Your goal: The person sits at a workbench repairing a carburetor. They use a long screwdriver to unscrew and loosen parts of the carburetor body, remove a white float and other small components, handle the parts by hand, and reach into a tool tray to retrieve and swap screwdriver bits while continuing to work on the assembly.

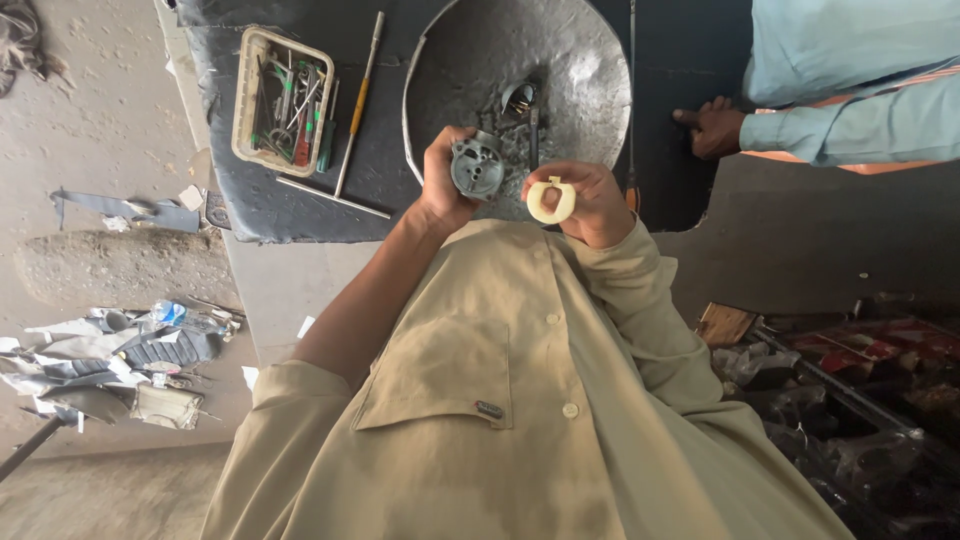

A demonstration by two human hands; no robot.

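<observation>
My left hand is closed around a small grey metal carburettor body, with its round face turned toward me. Just to its right, my right hand pinches a cream plastic piece shaped like an open ring. The two parts are close together but apart. Both hands hover above the near edge of a large dented metal bowl, which holds a few small metal parts.
A plastic tray of hand tools sits on a black mat, with a long screwdriver and a metal rod beside it. Another person's hand, in a light blue sleeve, rests on the bench at right. Cluttered bags lie lower right.
</observation>
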